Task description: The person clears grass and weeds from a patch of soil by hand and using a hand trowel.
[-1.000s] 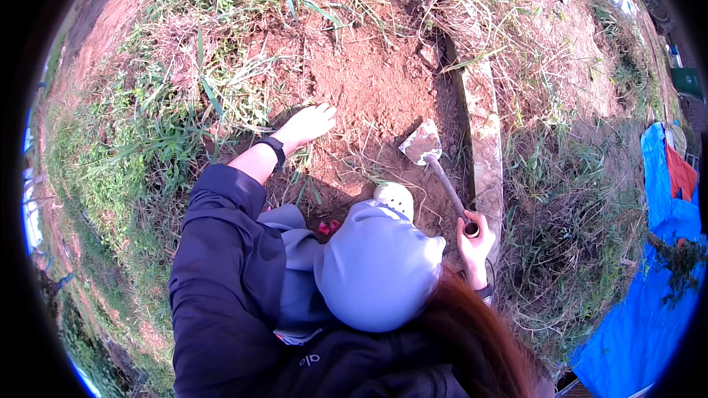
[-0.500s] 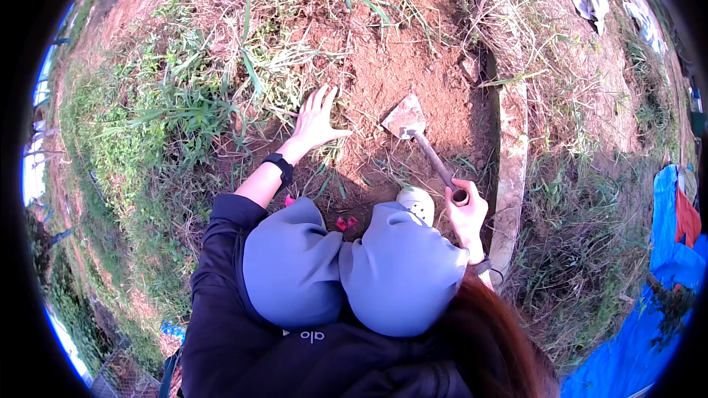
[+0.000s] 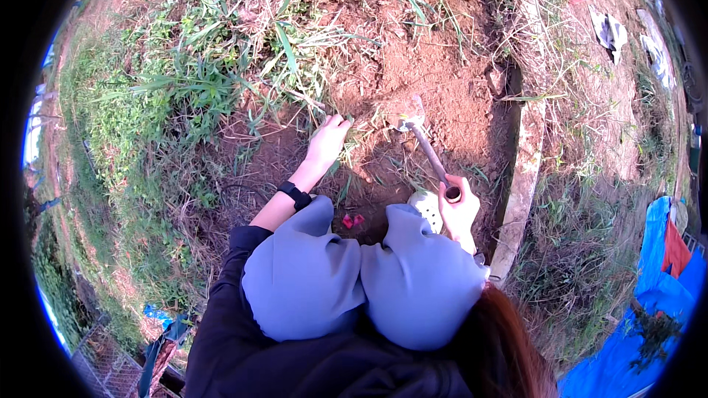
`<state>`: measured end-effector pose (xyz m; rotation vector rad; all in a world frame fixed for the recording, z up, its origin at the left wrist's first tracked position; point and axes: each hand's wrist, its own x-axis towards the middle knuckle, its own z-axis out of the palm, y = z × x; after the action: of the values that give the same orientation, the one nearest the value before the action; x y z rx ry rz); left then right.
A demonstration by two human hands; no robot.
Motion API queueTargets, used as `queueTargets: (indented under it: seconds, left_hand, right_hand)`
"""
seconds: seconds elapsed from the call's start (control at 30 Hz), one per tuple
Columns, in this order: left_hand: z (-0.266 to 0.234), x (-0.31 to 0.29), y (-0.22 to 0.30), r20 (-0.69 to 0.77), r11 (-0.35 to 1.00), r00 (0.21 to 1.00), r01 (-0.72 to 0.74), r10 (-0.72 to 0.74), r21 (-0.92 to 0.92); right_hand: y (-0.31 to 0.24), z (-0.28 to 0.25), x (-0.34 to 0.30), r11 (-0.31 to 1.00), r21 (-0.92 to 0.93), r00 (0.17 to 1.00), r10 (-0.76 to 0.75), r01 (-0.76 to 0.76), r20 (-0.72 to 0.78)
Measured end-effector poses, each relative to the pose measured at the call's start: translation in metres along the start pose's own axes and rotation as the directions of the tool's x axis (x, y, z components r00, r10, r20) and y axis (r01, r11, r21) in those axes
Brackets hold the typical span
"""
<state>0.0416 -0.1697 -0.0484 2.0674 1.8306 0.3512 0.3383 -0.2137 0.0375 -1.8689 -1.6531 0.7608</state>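
Note:
My right hand (image 3: 460, 206) is wrapped round the hollow-ended handle of a hand trowel (image 3: 429, 149). Its blade, blurred and dusted with soil, meets the reddish earth ahead of my right foot. My left hand (image 3: 328, 141) is closed, low at the edge of the cut weeds, left of the blade. Grass stems (image 3: 313, 103) show at its curled fingers, though the grip itself is partly hidden. Dry and green grass (image 3: 221, 81) spreads to the left of the bare soil (image 3: 413, 55).
A narrow concrete edging (image 3: 525, 133) runs along the soil's right side. My white clog (image 3: 426, 210) and pink footwear (image 3: 352, 221) show by my bent knees. A blue tarp (image 3: 627, 350) lies at the lower right, and pale cloth (image 3: 609, 33) lies at the upper right.
My left hand has gone from spread fingers to a closed grip and drawn nearer to me. The trowel's blade has turned and appears lower in the soil, still in my right hand. The view has shifted slightly.

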Motion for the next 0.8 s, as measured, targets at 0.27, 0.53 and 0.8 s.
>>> queueTargets:
  seconds: [0.27,0.53,0.8]
  left_hand:
    - [-0.02,-0.036,-0.001,-0.112,0.986,0.983,0.155,-0.147,0.065]
    - [0.01,-0.053,0.009,0.02,0.921,0.996,0.068,-0.082,0.383]
    - [-0.034,-0.036,0.004,-0.178,0.989,0.984,0.003,0.024,0.149]
  right_hand:
    - [0.004,-0.003,0.0,0.998,0.05,0.998,0.044,-0.046,0.054]
    - [0.012,-0.027,-0.01,0.998,-0.011,0.996,0.063,-0.062,0.069]
    - [0.022,-0.034,-0.017,0.998,-0.032,0.997,0.063,-0.062,0.042]
